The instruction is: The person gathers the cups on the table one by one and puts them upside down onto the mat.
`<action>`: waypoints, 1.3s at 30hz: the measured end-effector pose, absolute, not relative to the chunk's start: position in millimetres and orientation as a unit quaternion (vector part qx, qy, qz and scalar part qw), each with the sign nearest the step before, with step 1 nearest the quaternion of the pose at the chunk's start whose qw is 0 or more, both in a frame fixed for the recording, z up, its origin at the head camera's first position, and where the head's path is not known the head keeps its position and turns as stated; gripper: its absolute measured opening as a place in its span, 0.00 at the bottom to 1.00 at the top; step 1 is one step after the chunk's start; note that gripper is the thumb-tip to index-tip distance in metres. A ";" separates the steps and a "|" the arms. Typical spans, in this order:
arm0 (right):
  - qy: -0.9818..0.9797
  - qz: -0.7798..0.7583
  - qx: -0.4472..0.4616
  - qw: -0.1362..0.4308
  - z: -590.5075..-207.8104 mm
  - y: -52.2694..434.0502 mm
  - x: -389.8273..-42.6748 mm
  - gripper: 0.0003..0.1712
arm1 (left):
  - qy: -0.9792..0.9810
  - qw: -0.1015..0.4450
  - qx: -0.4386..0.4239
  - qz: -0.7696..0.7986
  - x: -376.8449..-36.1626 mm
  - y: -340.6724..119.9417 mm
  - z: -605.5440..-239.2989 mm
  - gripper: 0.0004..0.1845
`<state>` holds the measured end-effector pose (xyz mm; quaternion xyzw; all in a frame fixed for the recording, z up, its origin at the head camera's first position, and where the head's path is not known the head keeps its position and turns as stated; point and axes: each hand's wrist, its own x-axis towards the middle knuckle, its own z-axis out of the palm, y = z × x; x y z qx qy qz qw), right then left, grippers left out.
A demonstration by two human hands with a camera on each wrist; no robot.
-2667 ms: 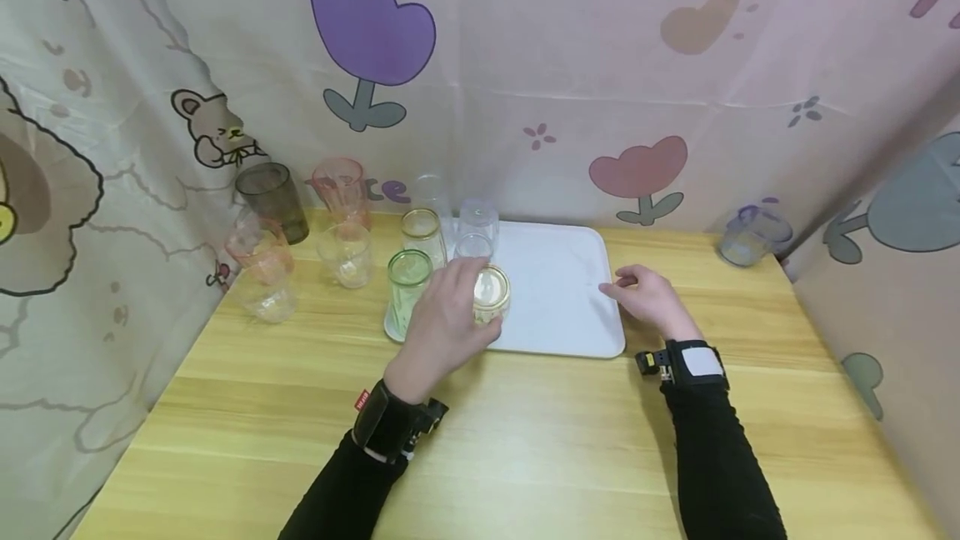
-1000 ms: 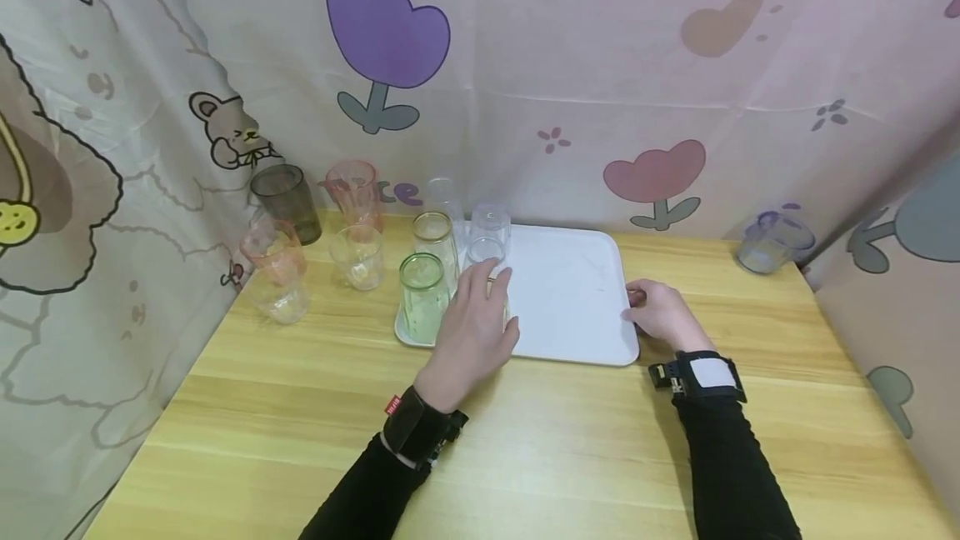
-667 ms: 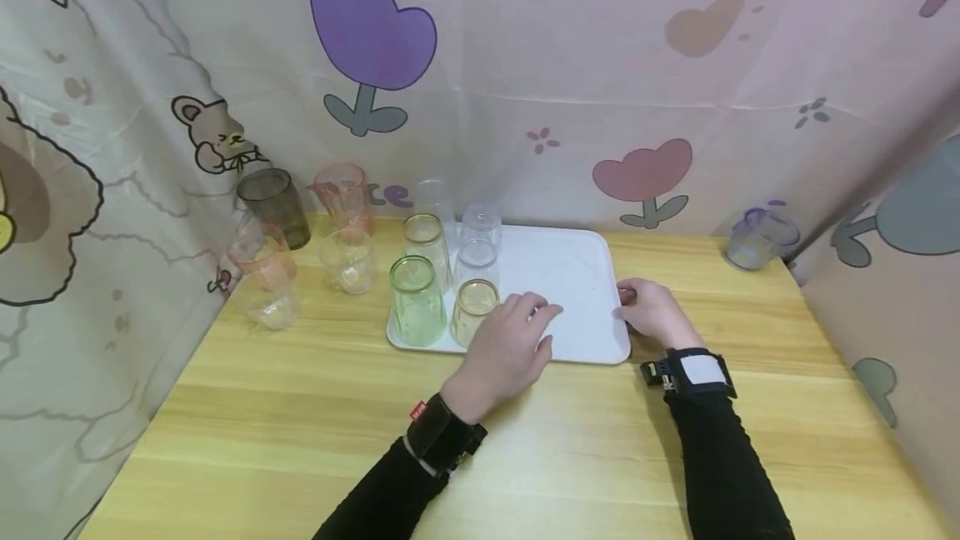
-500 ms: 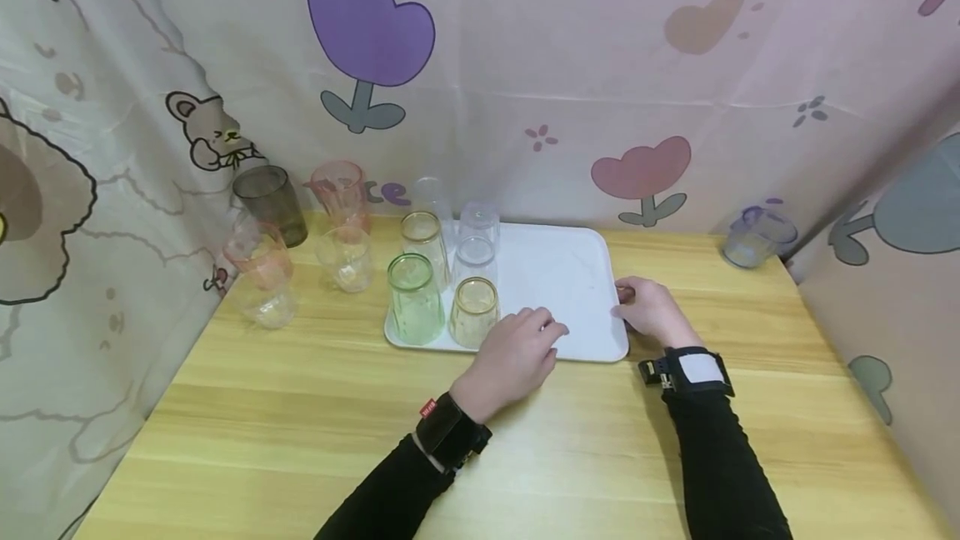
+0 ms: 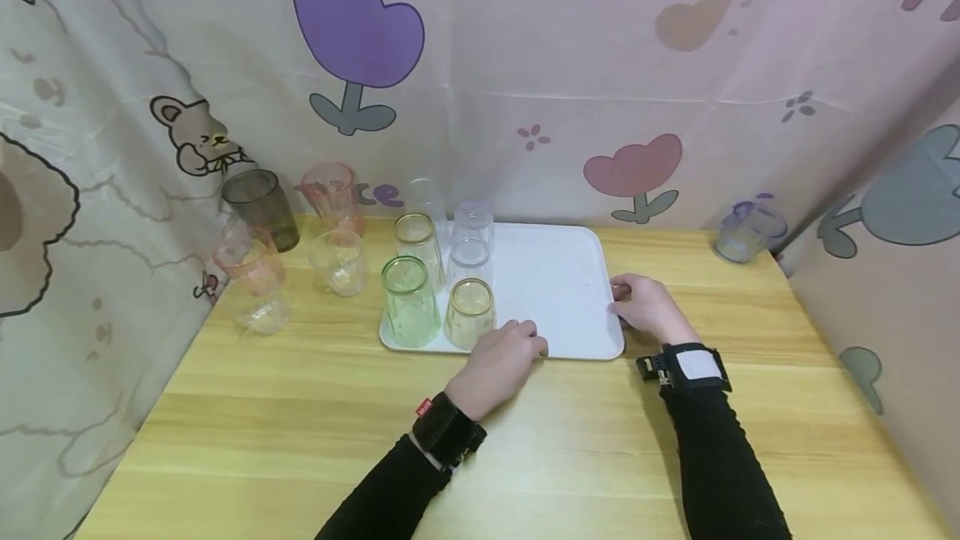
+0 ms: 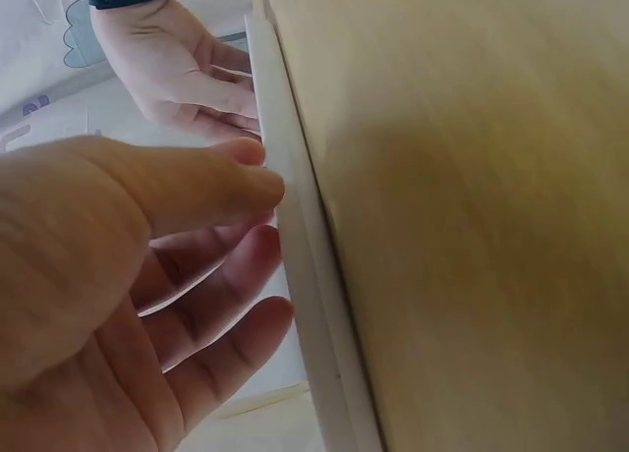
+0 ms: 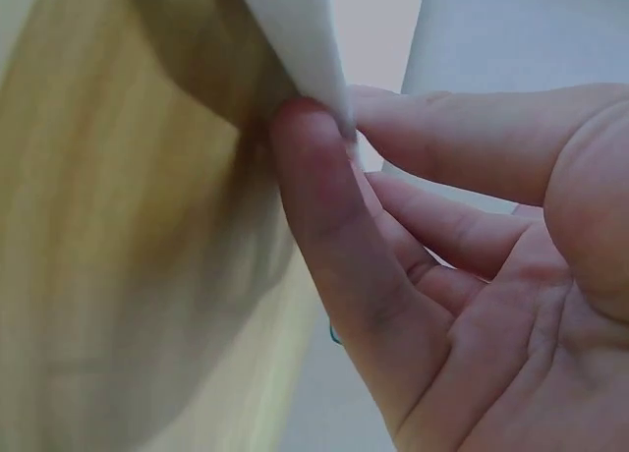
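A white tray (image 5: 555, 290) lies on the wooden table, its left half bearing several drinking glasses. Among these are a green glass (image 5: 410, 302), a yellowish glass (image 5: 471, 315) in front and clear ones (image 5: 471, 255) behind. My left hand (image 5: 501, 361) is at the tray's front edge, right of the yellowish glass; in the left wrist view its loosely bent fingers (image 6: 236, 349) and thumb meet the rim's inner side. My right hand (image 5: 647, 305) pinches the tray's right edge, thumb above and a finger (image 7: 324, 187) underneath.
Left of the tray stand a dark grey glass (image 5: 261, 211), pinkish glasses (image 5: 333, 194) and clear glasses (image 5: 337, 263). A bluish glass mug (image 5: 746, 233) is at the table's far right corner. A printed curtain (image 5: 517, 40) hangs behind the table.
My left hand has let go of the yellowish glass, which stands on the tray, and moved right to the front edge. My right hand has taken hold of the tray's right edge.
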<state>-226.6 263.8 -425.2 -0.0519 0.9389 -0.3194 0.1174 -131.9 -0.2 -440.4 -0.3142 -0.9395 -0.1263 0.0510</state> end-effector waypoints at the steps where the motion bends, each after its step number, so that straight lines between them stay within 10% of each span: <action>1: 0.938 -0.324 -0.049 0.113 -423.2 263.2 -226.1 0.31 | -0.941 0.046 -0.311 -0.128 -132.1 -1.0 -439.8 0.10; 17: 0.861 -0.435 0.016 -0.261 -354.3 273.2 -230.1 0.27 | -0.952 0.039 -0.277 -0.126 -139.0 -1.2 -435.2 0.10; 39: 0.853 -0.426 0.205 -0.220 -370.1 391.2 -291.8 0.55 | -0.950 0.035 -0.277 -0.140 -133.6 3.7 -440.5 0.14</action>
